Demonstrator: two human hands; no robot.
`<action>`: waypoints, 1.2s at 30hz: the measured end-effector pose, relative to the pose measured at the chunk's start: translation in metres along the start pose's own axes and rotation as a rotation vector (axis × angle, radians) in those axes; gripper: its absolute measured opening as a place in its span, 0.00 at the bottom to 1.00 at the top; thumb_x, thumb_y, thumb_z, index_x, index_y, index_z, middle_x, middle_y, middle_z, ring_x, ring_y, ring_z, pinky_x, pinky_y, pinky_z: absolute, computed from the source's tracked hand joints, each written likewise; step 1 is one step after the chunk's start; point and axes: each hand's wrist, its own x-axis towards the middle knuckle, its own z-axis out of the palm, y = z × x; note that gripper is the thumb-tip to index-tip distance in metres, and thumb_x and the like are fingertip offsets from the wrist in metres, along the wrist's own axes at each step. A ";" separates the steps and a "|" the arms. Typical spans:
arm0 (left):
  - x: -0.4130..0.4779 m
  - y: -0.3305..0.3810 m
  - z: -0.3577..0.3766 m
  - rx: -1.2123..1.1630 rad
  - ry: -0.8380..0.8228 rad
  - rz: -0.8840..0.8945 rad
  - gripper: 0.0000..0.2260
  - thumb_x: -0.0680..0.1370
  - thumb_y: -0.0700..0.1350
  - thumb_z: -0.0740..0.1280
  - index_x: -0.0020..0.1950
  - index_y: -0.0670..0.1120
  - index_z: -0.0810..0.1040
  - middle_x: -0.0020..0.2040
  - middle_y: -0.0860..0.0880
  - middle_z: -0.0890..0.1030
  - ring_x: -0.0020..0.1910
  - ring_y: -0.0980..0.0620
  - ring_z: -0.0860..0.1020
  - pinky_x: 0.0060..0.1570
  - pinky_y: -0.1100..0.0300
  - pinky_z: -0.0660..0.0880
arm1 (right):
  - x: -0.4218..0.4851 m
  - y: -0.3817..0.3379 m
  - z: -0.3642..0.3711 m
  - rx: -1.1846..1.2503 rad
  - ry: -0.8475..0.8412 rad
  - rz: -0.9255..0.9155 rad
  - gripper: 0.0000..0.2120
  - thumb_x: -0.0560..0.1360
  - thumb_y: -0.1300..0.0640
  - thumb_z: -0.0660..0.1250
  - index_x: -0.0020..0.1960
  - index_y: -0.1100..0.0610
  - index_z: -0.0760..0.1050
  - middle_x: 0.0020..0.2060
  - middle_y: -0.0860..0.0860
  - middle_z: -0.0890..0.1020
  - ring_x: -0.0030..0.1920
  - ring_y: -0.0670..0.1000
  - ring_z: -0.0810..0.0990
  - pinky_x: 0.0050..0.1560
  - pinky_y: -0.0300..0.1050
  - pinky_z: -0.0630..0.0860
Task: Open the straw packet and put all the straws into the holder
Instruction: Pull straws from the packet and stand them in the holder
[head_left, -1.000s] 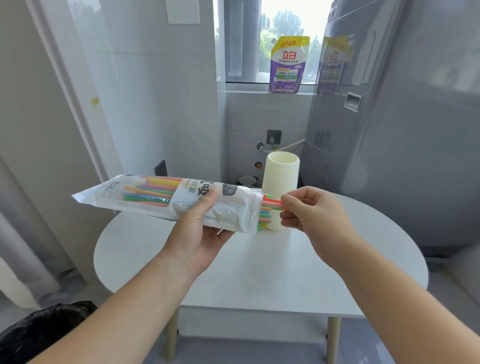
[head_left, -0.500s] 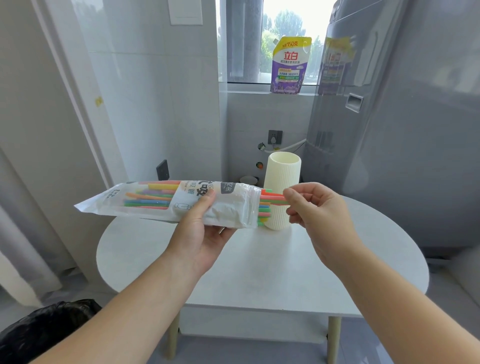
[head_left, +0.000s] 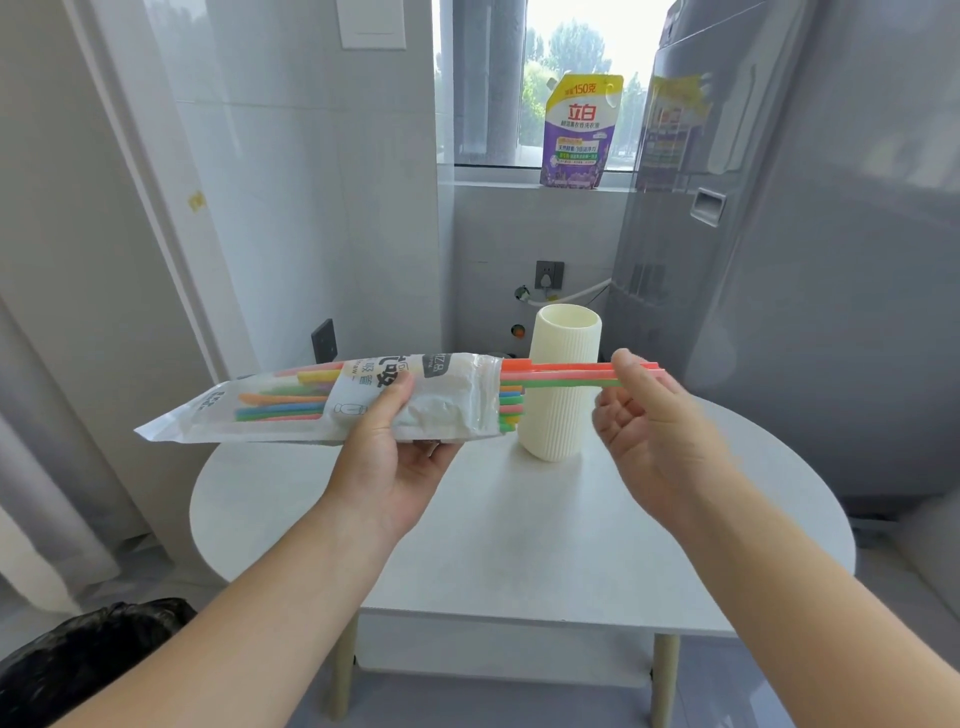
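My left hand (head_left: 395, 457) grips the clear straw packet (head_left: 322, 400) around its middle and holds it level above the table. The packet's right end is open, and several coloured straw ends stick out there. My right hand (head_left: 649, 415) pinches a few straws (head_left: 566, 375), red and green, drawn partway out to the right. These straws cross in front of the cream ribbed holder (head_left: 563, 415), which stands upright on the table behind them, and no straws show above its rim.
The round white table (head_left: 519, 545) stands in front of me. A grey appliance (head_left: 805, 260) rises at the right. A purple detergent pouch (head_left: 579, 132) sits on the window sill. A black bag (head_left: 88, 660) lies on the floor at lower left.
My right hand has moved right, pulling a few straws farther out of the packet. The left hand keeps the packet in about the same place.
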 end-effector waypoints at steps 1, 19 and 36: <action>0.000 -0.001 0.001 -0.005 -0.002 0.002 0.12 0.78 0.43 0.73 0.62 0.47 0.81 0.45 0.47 0.88 0.43 0.49 0.87 0.38 0.53 0.84 | -0.002 0.003 0.003 0.071 -0.014 0.046 0.08 0.72 0.55 0.74 0.48 0.56 0.79 0.34 0.50 0.79 0.33 0.45 0.77 0.38 0.36 0.78; 0.004 -0.005 -0.003 -0.042 0.007 0.011 0.17 0.78 0.44 0.72 0.67 0.46 0.79 0.47 0.47 0.88 0.45 0.48 0.87 0.39 0.53 0.84 | 0.001 0.009 0.028 -0.115 0.052 -0.098 0.07 0.81 0.55 0.66 0.51 0.59 0.78 0.35 0.49 0.86 0.36 0.47 0.85 0.42 0.41 0.81; 0.012 -0.002 -0.005 -0.046 0.046 0.019 0.13 0.78 0.45 0.72 0.62 0.47 0.81 0.51 0.46 0.88 0.49 0.48 0.87 0.47 0.51 0.85 | 0.010 0.002 0.021 -0.255 0.082 -0.145 0.10 0.79 0.55 0.70 0.53 0.62 0.82 0.33 0.52 0.78 0.31 0.47 0.75 0.37 0.41 0.76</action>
